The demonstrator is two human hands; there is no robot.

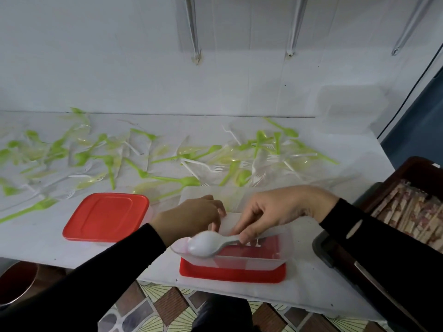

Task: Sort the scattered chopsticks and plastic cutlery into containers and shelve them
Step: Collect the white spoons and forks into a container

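Under my hands a white table (311,291) runs back to a pale wall (119,56), its near edge just below my wrists, with a red lid (107,216) left of my left hand (191,216) and a crate (422,166) of chopsticks (412,212) by my right sleeve. My right hand (275,212) pinches a white spoon (203,245) by its handle, bowl over the near-left corner of a clear tub (251,262); my left hand's fingers curl at its rim, grip unclear. Beyond both hands green, yellow and clear cutlery (167,161) lies scattered.

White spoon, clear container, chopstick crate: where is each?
white spoon (203,245), head view, on its bowl.
clear container (251,262), head view, on its near wall.
chopstick crate (395,183), head view, on its left wall.
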